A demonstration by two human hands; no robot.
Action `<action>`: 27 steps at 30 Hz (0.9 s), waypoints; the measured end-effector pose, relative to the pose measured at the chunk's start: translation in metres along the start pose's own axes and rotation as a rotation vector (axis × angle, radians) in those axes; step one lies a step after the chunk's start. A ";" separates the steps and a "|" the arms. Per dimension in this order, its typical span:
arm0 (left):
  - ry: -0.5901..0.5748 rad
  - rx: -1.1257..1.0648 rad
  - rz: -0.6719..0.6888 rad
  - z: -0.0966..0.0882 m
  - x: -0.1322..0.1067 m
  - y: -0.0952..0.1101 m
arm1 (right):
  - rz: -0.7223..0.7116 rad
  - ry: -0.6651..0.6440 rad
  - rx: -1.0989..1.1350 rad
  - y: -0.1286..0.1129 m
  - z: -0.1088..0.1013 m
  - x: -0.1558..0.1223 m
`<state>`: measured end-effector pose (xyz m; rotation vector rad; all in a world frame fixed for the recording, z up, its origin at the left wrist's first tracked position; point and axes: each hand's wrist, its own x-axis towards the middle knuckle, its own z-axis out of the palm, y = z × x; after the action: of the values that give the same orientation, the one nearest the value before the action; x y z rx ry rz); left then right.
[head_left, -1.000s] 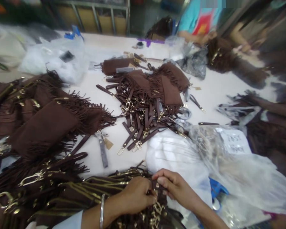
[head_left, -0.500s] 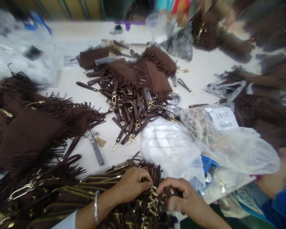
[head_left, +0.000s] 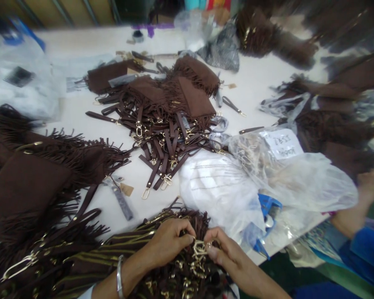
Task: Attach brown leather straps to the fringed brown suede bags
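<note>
Low in the view, my left hand (head_left: 170, 241) pinches a gold metal clasp (head_left: 200, 248) between thumb and forefinger. Facing it, my right hand (head_left: 226, 253) is closed on a small gold clasp at the same spot, and the two metal pieces meet or overlap. Beneath both hands lies a heap of dark brown fringed pouches (head_left: 112, 253) with gold zippers and more gold hardware. Fingers partly hide the clasps, so I cannot tell whether they are hooked together.
Brown wrist straps (head_left: 165, 153) with gold clasps lie piled mid-table, fringed pouches (head_left: 195, 97) behind them. More pouches (head_left: 34, 178) sit left. White plastic bags (head_left: 218, 187) and blue-handled scissors (head_left: 268, 211) are right of centre. Another person's arm (head_left: 358, 203) rests at the right.
My right hand has moved left, closer to my left hand, and now pinches at the clasp. The brown strap end seen in it earlier is no longer visible. The camera view has shifted slightly.
</note>
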<state>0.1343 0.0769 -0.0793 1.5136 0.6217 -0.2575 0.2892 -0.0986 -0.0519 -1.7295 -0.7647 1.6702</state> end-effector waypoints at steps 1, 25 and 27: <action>0.002 -0.002 0.002 0.000 0.000 0.000 | 0.000 -0.004 0.039 0.001 0.001 0.002; -0.013 -0.064 -0.024 0.002 0.002 -0.006 | -0.424 0.118 -0.624 -0.001 0.010 0.010; -0.016 -0.082 -0.030 0.002 0.002 -0.007 | -0.503 0.138 -0.631 0.007 0.012 0.015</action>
<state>0.1333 0.0751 -0.0864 1.4230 0.6353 -0.2637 0.2782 -0.0911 -0.0671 -1.8056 -1.6248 1.0107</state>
